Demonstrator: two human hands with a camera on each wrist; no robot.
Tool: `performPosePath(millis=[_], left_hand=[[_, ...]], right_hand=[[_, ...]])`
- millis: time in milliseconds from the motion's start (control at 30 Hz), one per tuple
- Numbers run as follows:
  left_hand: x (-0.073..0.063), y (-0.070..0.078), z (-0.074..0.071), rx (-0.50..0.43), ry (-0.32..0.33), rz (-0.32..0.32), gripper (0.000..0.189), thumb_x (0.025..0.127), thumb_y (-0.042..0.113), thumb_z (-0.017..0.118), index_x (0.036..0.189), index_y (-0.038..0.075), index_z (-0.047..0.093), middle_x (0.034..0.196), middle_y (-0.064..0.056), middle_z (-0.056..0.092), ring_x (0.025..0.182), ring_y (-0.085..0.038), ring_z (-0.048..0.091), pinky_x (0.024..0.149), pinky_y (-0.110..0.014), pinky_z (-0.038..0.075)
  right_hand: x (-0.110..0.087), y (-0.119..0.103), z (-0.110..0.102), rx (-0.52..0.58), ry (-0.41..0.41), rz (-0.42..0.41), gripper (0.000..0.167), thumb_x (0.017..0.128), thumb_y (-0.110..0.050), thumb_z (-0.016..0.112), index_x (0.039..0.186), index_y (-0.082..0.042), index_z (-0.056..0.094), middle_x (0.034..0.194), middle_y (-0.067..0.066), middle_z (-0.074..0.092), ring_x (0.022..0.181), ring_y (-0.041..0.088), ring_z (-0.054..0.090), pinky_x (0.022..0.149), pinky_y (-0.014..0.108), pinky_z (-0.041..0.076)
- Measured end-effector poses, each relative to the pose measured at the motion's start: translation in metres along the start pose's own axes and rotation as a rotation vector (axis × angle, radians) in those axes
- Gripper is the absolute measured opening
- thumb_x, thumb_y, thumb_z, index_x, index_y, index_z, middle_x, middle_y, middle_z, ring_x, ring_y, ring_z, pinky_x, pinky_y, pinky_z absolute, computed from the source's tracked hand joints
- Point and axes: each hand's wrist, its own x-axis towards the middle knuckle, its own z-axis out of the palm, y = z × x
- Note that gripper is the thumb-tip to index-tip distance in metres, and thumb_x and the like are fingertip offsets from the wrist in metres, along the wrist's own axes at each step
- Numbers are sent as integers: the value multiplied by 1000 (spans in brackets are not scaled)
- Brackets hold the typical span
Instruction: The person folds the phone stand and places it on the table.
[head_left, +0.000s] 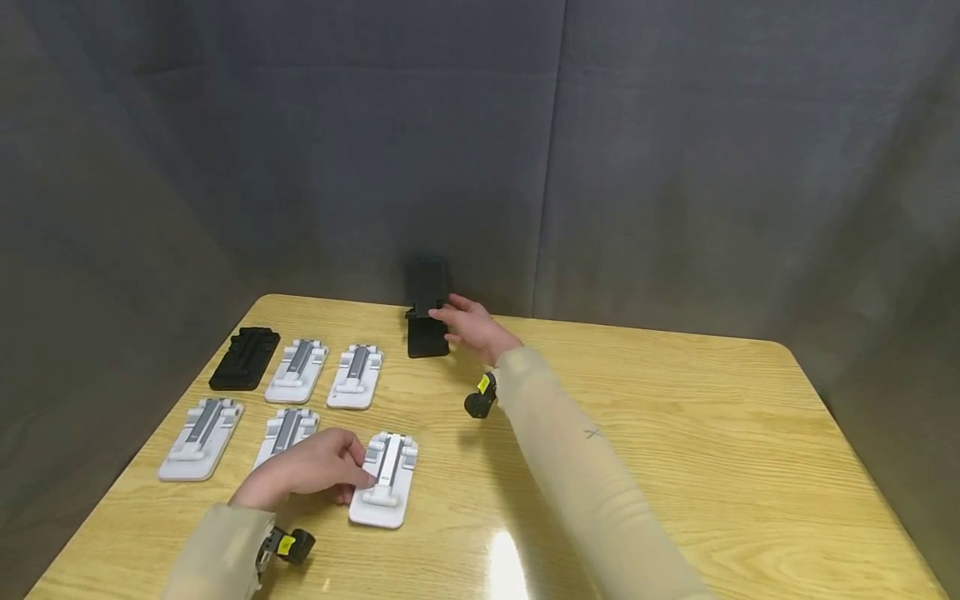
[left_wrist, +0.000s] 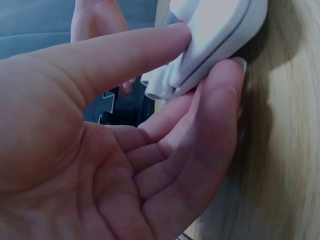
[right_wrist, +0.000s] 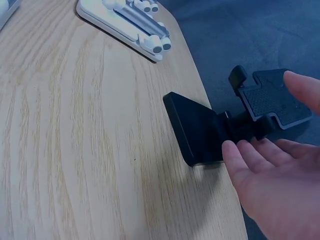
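Note:
Near the front of the table my left hand (head_left: 322, 462) pinches the left edge of a folded white phone stand (head_left: 384, 483). The thumb lies on its top and the fingers curl under its edge in the left wrist view, where the white phone stand (left_wrist: 215, 40) tilts off the wood. At the table's back edge a black phone stand (head_left: 427, 337) stands unfolded, its holder plate raised. My right hand (head_left: 476, 329) is beside it on the right, thumb and fingers spread. In the right wrist view the fingertips lie right at the black stand (right_wrist: 197, 130).
Folded stands lie in two rows at the left: a black one (head_left: 245, 358) at the back corner, and white ones (head_left: 297, 371), (head_left: 356, 375) beside it. Two more white stands (head_left: 201, 440) are in front, one partly behind my left hand. Grey cloth (head_left: 480, 167) hangs behind the wooden table (head_left: 675, 467).

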Motion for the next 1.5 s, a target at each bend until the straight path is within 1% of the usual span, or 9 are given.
performPosePath(millis=[367,533,600,700,833,933,1033,1200,1500], left_hand=[[-1,-2,0,27,39,13,28,83,7,82,88,2,55,66,-8,62,58,-18,62,56,-30,52],[2,-3,2,28,51,3,29,83,8,83,88,3,55,66,-7,61,58,-18,61,55,-30,50],[3,-3,2,34,57,1,29,83,8,83,87,3,55,66,-7,61,58,-18,61,55,-30,50],[3,-2,2,39,67,-4,29,83,7,83,87,3,55,66,-7,61,58,-18,61,55,-31,50],[3,0,3,46,75,-8,28,83,6,83,87,3,55,67,-8,61,58,-18,62,55,-31,50],[4,1,3,59,78,-11,28,82,7,83,87,3,55,67,-7,61,59,-18,62,56,-30,50],[4,1,2,64,84,-16,27,83,7,82,86,3,55,68,-8,62,59,-19,63,57,-31,52],[5,7,-2,21,132,-44,21,95,14,72,90,2,56,76,-10,63,65,-22,65,60,-35,58],[12,20,-9,40,197,-21,31,101,29,64,111,0,60,87,-10,65,76,-22,64,69,-38,57]], right_hand=[[-2,6,2,40,25,31,77,102,-20,65,161,-3,18,155,20,38,137,32,45,112,43,40],[-3,4,7,33,118,-4,63,104,-19,62,155,-1,31,126,17,59,100,23,60,96,35,52],[-3,4,8,19,147,-15,55,105,-19,60,152,0,36,117,15,61,86,20,58,92,36,53],[0,6,9,-3,181,-35,36,106,-17,58,137,-2,48,110,13,60,77,18,55,92,39,54],[1,7,7,-11,216,-72,10,106,-14,57,107,-6,50,102,11,59,75,19,55,96,47,53],[-2,4,5,-2,220,-100,15,106,-12,57,97,-8,46,97,10,59,72,19,56,98,51,52],[-6,-2,3,-8,217,-126,16,106,-13,57,95,-9,46,96,9,58,72,18,59,97,50,53],[-12,-16,-3,-13,219,-164,14,106,-14,58,98,-10,48,98,5,57,74,17,60,89,42,56],[-23,-35,-16,35,230,-203,10,105,-15,59,103,-9,51,100,4,56,77,17,62,81,34,56]])
